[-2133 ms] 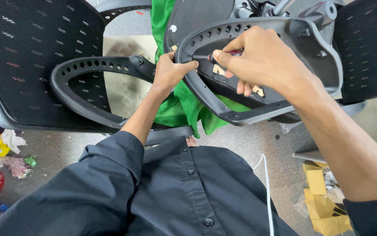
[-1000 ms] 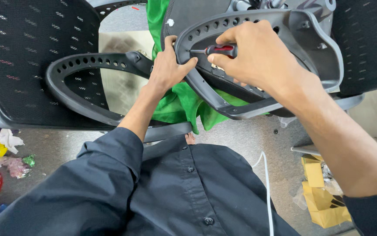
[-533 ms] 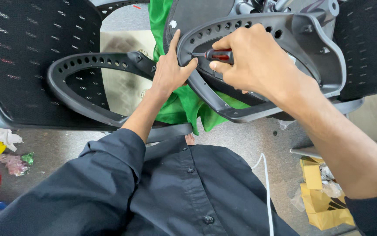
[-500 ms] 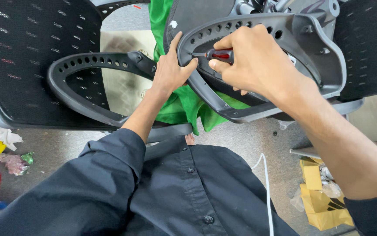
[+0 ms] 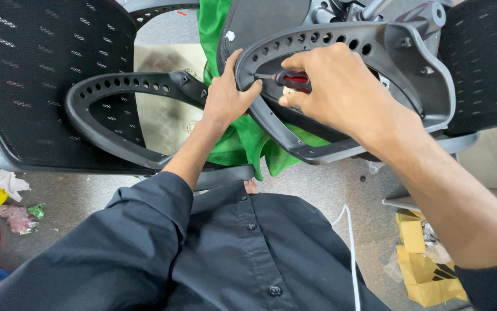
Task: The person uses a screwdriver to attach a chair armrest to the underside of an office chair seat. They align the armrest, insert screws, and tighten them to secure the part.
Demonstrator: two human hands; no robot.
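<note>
Against the grey perforated armrest frame (image 5: 340, 43), your left hand (image 5: 225, 101) clamps its inner rim while your right hand (image 5: 340, 92) pinches a red-handled screwdriver (image 5: 291, 79), tip at the rim. You seem mid-screw; keep the tip seated.

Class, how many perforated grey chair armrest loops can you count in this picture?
2. One armrest loop lies at left against the black mesh; the other armrest loop is at right, gripped by the left hand. Others may be hidden.
</note>
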